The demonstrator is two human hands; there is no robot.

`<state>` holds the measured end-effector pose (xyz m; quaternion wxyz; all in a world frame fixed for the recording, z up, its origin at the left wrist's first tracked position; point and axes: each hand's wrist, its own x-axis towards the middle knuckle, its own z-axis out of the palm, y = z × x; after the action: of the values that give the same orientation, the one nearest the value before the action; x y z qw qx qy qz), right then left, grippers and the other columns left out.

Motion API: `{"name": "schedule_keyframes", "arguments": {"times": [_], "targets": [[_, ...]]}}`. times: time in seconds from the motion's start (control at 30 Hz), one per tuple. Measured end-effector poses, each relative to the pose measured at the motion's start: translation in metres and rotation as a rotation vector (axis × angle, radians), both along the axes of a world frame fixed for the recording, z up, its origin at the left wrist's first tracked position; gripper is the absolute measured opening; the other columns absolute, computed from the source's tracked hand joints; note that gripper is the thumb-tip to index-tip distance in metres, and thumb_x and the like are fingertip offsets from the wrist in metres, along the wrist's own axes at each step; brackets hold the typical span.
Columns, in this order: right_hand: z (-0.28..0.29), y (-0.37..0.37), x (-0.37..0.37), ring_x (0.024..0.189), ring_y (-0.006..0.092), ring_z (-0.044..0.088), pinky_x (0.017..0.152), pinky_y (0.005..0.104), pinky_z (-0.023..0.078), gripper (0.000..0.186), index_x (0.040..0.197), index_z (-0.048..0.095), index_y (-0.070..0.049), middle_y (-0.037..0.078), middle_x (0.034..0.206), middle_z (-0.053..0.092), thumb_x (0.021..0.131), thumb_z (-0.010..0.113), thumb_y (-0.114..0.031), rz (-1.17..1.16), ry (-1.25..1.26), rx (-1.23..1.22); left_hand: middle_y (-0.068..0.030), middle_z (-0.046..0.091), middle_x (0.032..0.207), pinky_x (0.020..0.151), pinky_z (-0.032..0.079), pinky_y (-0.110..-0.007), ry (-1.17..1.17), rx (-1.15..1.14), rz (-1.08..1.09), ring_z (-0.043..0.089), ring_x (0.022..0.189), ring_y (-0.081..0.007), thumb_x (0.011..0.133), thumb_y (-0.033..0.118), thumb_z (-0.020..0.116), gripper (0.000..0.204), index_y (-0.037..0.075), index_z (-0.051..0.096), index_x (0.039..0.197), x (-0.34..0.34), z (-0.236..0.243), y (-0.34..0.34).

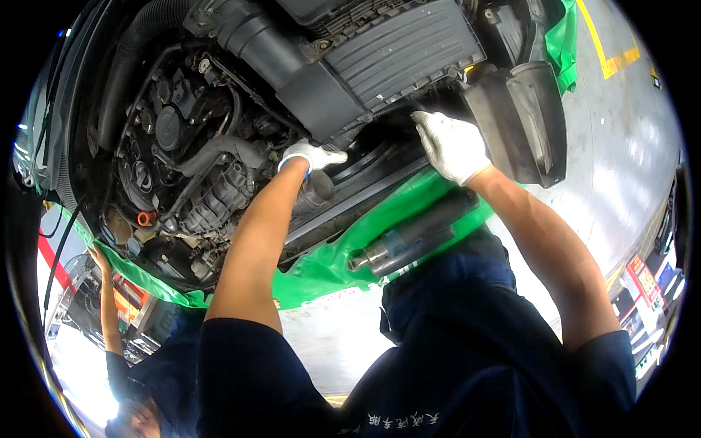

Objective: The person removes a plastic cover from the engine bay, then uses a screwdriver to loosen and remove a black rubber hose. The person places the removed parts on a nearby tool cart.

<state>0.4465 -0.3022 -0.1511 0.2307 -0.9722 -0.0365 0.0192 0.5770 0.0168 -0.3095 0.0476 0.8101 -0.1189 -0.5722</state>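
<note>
My left hand [315, 155], in a white knit glove with a blue cuff, reaches into the engine bay. Its visible fingers stretch right toward a dark gap behind the front crossbar; contact there I cannot tell. On the gap's other side is my right hand [451, 144], also gloved, fingers extended and pointing away from me. It lies close beside a grey plastic air duct [537, 124]. Between both hands sits a black part with a curved rim [372, 160], mostly in shadow. Above the gap is the ribbed black air filter housing [405, 51].
A green protective cover [314, 274] drapes the car's front edge, with a dark cylindrical tool [412, 233] lying on it. The engine [171, 128] with hoses fills the left. A co-worker's arm [108, 299] touches the cover at lower left. Grey floor [621, 146] lies right.
</note>
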Motion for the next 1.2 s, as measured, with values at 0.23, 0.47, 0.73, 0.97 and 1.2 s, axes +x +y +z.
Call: {"name": "schedule_keyframes", "arguments": {"times": [0.23, 0.47, 0.73, 0.97, 1.2], "targets": [[0.000, 0.000, -0.001, 0.078, 0.0326, 0.071, 0.068, 0.0421, 0.056, 0.025, 0.123, 0.065, -0.009, 0.013, 0.091, 0.070, 0.101, 0.062, -0.021, -0.023, -0.011, -0.015, -0.0132, 0.044, 0.165, 0.122, 0.038, -0.044, 0.025, 0.111, -0.082, 0.045, 0.150, -0.0329, 0.077, 0.075, 0.074, 0.101, 0.018, 0.049, 0.157, 0.007, 0.042, -0.029], [0.004, 0.000, 0.001, 0.075, 0.0316, 0.070, 0.066, 0.0425, 0.055, 0.025, 0.123, 0.065, -0.010, 0.012, 0.087, 0.069, 0.100, 0.063, -0.020, -0.009, 0.022, -0.033, -0.0191, 0.045, 0.162, 0.118, 0.042, -0.040, -0.144, 0.117, 0.076, 0.048, 0.146, -0.0350, 0.077, 0.071, 0.078, 0.102, 0.012, 0.050, 0.155, -0.012, 0.032, -0.026], [0.014, 0.003, 0.004, 0.076, 0.0316, 0.070, 0.066, 0.0417, 0.056, 0.022, 0.120, 0.067, -0.009, 0.012, 0.086, 0.068, 0.099, 0.064, -0.017, -0.019, 0.044, -0.007, -0.0150, 0.060, 0.149, 0.114, 0.045, -0.038, -0.334, -0.155, -0.015, 0.057, 0.134, -0.0345, 0.077, 0.054, 0.085, 0.082, 0.011, 0.061, 0.142, -0.024, -0.002, -0.004], [0.009, 0.000, 0.003, 0.075, 0.0313, 0.070, 0.066, 0.0414, 0.056, 0.023, 0.120, 0.065, -0.008, 0.012, 0.085, 0.068, 0.100, 0.064, -0.019, 0.012, 0.013, -0.013, -0.0214, 0.054, 0.155, 0.116, 0.043, -0.040, -0.040, -0.094, -0.059, 0.053, 0.141, -0.0375, 0.080, 0.082, 0.067, 0.099, 0.012, 0.057, 0.150, 0.004, 0.053, -0.011], [0.006, -0.001, 0.000, 0.074, 0.0300, 0.070, 0.066, 0.0399, 0.055, 0.023, 0.120, 0.066, -0.008, 0.011, 0.085, 0.068, 0.100, 0.064, -0.019, 0.027, -0.010, -0.023, -0.0250, 0.044, 0.161, 0.123, 0.034, -0.042, 0.017, -0.207, 0.230, 0.040, 0.151, -0.0396, 0.077, 0.083, 0.070, 0.105, 0.010, 0.056, 0.152, 0.015, 0.068, -0.001]]}}
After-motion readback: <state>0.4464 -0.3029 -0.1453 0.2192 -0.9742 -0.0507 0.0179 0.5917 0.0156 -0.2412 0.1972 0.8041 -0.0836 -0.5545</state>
